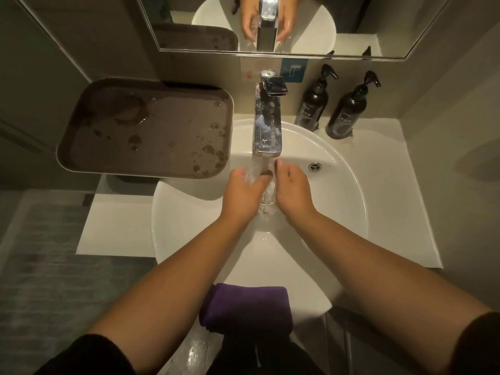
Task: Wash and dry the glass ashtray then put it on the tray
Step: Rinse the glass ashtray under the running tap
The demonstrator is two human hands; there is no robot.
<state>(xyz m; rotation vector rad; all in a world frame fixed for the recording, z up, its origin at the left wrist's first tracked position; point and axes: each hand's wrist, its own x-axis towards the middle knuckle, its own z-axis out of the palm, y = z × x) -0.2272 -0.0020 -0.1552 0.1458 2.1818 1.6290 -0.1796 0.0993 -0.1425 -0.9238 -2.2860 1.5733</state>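
The clear glass ashtray (266, 193) stands on edge between my two hands, under the water running from the chrome tap (267, 125). My left hand (243, 192) grips its left side and my right hand (293, 189) presses against its right side. Both hands are over the middle of the white round sink (338, 201). Much of the ashtray is hidden by my fingers and the water. The brown tray (146, 131), wet with drops and puddles, sits to the left of the tap, with its near right corner overhanging the sink. A folded purple cloth (246, 307) lies on the sink's front rim.
Two dark pump bottles (312, 104) (347, 112) stand at the back right of the white counter (400, 190). A mirror (270, 23) hangs above the tap. The sink's overflow hole (315, 167) lies right of my hands.
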